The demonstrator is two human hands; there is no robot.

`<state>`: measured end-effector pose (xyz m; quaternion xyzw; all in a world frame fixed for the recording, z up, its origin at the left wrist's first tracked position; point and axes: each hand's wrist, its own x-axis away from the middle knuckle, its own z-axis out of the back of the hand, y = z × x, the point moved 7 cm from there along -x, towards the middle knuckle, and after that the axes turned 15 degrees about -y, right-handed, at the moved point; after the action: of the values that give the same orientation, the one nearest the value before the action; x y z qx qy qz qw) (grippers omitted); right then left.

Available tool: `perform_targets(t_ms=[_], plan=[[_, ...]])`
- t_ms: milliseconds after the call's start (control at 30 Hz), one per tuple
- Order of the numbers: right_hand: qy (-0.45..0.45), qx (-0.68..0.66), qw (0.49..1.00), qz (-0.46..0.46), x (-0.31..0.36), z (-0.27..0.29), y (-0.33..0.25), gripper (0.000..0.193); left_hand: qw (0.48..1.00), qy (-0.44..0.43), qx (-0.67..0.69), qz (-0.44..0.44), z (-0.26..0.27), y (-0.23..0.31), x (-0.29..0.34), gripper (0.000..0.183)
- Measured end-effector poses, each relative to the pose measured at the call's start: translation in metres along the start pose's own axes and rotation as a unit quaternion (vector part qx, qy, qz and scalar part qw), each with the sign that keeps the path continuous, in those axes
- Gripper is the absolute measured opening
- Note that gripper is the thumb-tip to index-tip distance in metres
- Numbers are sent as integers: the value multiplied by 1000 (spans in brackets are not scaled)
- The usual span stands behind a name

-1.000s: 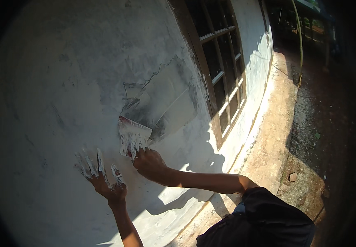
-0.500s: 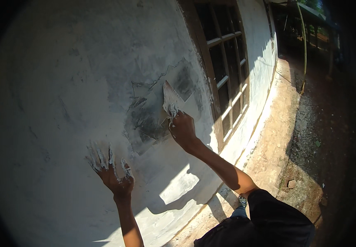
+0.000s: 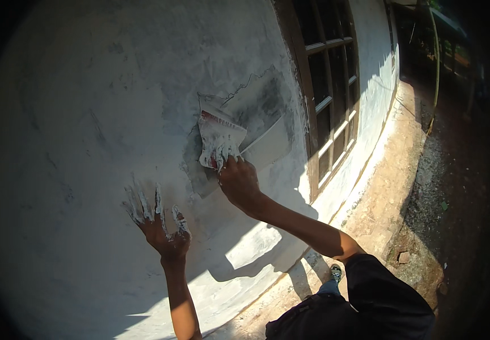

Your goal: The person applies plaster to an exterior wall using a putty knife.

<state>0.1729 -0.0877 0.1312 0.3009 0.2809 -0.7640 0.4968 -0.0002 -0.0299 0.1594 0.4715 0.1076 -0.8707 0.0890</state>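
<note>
My right hand grips a wide putty knife smeared with white filler, its broad blade against the wall. Beneath and around the blade lies a rough, darker grey patch with a ragged upper edge. A smooth pale band of filler crosses the patch's right part. Lower and to the left, my left hand is spread against the wall, fingers apart and coated in white filler, holding nothing. The knife's handle is mostly hidden in my right fist.
A brown-framed window with several panes stands right of the patch. Along the wall's foot runs a sunlit ledge, with my shoe on it. Beyond lie gravelly ground, a loose stone and a thin upright pole.
My right hand has swung the putty knife leftward across the patch, turning its blade. A pale filler band now shows on the right part. My left hand stays spread; the view has shifted slightly.
</note>
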Motion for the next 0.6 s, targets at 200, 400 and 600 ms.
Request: perform_targets(t_ms=[200,400,600], plan=[[-93,18,989,114,72,-52,-56,10,999,-4,31,1,0,-11,9,46],[170,-145,975,-20,51,45,55,10,999,-22,-36,-6,-6,-8,-3,47],[87,-86,979,-165,-6,17,142,9,998,-49,-35,12,-22,-11,-1,52]])
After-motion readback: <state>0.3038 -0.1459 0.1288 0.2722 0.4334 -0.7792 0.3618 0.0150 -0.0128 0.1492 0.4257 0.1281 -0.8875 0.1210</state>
